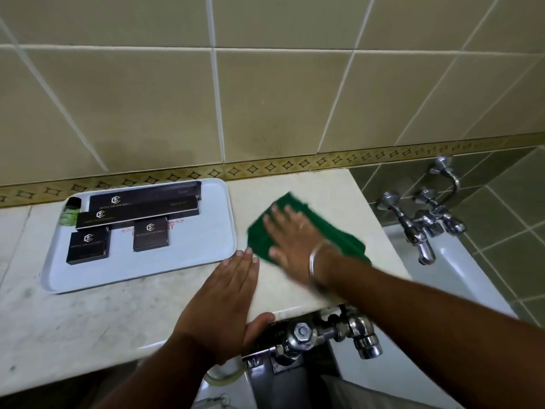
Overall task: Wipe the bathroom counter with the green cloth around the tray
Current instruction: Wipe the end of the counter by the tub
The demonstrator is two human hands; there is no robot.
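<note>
The wall [265, 93] is faced with large beige tiles [141, 113] set in pale grout. A patterned border strip [295, 165] with diamond motifs is run along its base. Darker olive tiles [507, 219] are fitted lower at the right, above a white tub [460, 276]. Chrome taps [424, 219] are mounted there. A chrome valve [330, 332] is fixed at the near edge. Lighting is even and dim.
</note>
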